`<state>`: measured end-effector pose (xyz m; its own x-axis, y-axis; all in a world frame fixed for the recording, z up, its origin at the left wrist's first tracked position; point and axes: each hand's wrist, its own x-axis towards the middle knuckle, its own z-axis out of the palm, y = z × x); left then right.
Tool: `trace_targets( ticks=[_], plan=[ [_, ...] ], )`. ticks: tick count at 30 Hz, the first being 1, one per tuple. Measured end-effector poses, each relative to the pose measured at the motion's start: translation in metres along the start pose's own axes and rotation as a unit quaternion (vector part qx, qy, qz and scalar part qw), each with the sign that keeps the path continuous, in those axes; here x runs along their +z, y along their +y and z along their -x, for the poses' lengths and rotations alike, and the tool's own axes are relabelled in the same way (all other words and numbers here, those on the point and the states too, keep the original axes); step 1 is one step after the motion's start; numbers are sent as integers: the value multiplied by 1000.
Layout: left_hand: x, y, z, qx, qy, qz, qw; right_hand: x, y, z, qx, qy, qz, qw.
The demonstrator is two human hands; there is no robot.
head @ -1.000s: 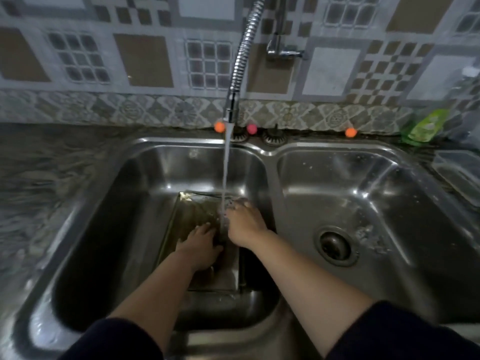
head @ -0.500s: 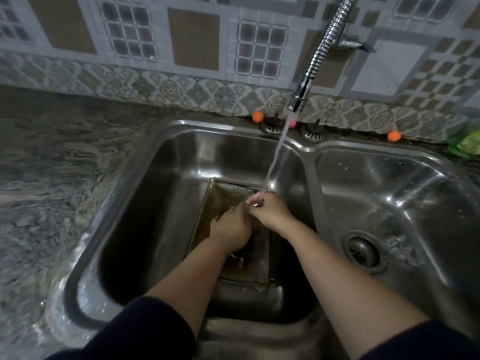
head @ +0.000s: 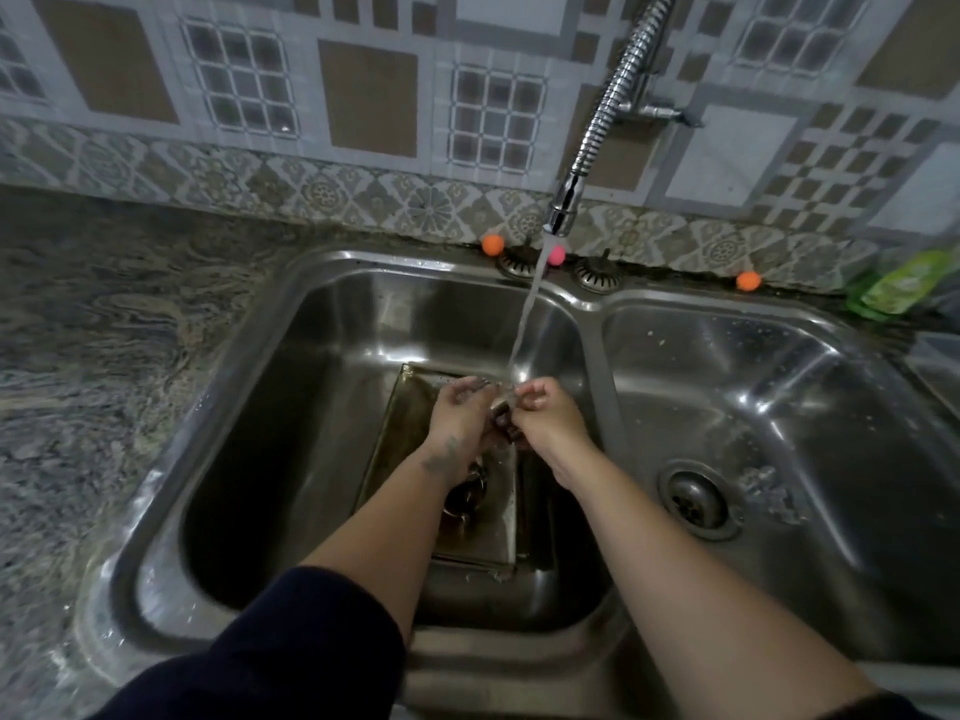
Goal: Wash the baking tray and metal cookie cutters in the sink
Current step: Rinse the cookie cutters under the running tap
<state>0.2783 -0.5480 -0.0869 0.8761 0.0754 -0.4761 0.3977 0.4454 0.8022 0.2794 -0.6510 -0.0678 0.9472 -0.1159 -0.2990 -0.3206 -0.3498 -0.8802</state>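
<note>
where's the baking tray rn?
Head view: the baking tray lies on the bottom of the left basin, toward its right wall, directly under both hands and the faucet stream.

We see a silver steel sink (head: 363, 283), grey marbled counter (head: 104, 330) at nine o'clock, brown-and-white geometric tiles (head: 363, 96) at twelve, navy sleeves (head: 291, 646).

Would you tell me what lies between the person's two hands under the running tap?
In the head view, a small metal cookie cutter sits between the left hand and right hand, under the water stream.
</note>
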Motion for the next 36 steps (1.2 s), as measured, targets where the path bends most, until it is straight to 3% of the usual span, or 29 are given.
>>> trace_targets(
  ticks=[4, 11, 18, 22, 24, 27, 31, 33, 36],
  plan=[
    [-5, 3, 2, -15, 20, 55, 998, 12, 6, -2, 42, -24, 10, 999],
    [-22, 2, 9, -64, 12, -10, 998, -1, 2, 3, -164, 36, 217, 962],
    [-8, -1, 14, -69, -6, 3, 998, -17, 1, 3, -201, 45, 254, 945],
    [-2, -3, 13, -18, 11, -9, 1000, -22, -1, 4, -189, 25, 293, 937],
    [1, -1, 12, 34, 27, -6, 999, -22, -1, 2, -154, -2, 268, 951],
    [2, 5, 14, 97, 61, -16, 993, -15, -3, 1, -12, -38, 62, 997],
    [-7, 11, 14, 124, 80, -20, 989, 4, -10, -2, 54, -76, -81, 992],
    [-13, 15, 15, 93, 77, 27, 992, 12, -17, -3, 46, -86, -101, 990],
    [-22, 16, 15, 96, 49, 40, 993, 11, -29, -2, -12, -94, 21, 995]
  ],
)
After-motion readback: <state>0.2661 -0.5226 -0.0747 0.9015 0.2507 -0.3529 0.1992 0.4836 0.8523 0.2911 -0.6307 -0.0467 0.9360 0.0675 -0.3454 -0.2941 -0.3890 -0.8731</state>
